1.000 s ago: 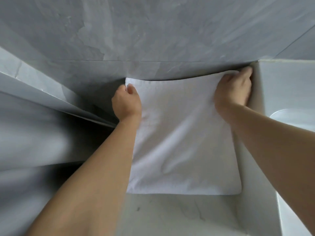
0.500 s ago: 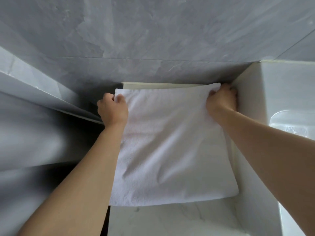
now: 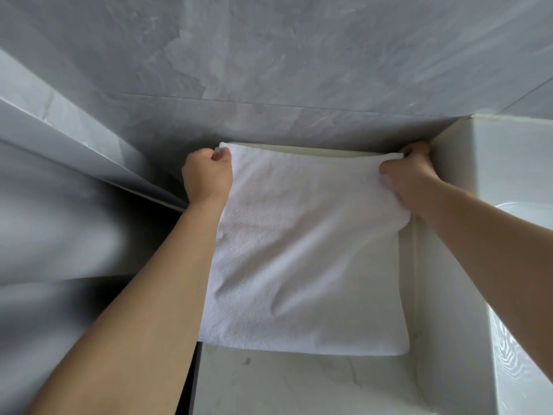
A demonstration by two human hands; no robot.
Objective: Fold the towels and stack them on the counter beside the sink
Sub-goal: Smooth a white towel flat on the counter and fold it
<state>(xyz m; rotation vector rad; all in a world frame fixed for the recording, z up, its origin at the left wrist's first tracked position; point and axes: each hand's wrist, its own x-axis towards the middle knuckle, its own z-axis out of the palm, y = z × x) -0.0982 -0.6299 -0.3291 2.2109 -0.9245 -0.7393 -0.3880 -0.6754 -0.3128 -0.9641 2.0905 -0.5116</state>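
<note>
Left hand reaches forward, arm outstretched, fist curled tight around the far left corner of the white towel. The towel spreads flat on the counter between both hands. Right hand pinches the far right corner beside the sink.

head cam | looks forward-down, close over counter (single view, wide-angle)
</note>
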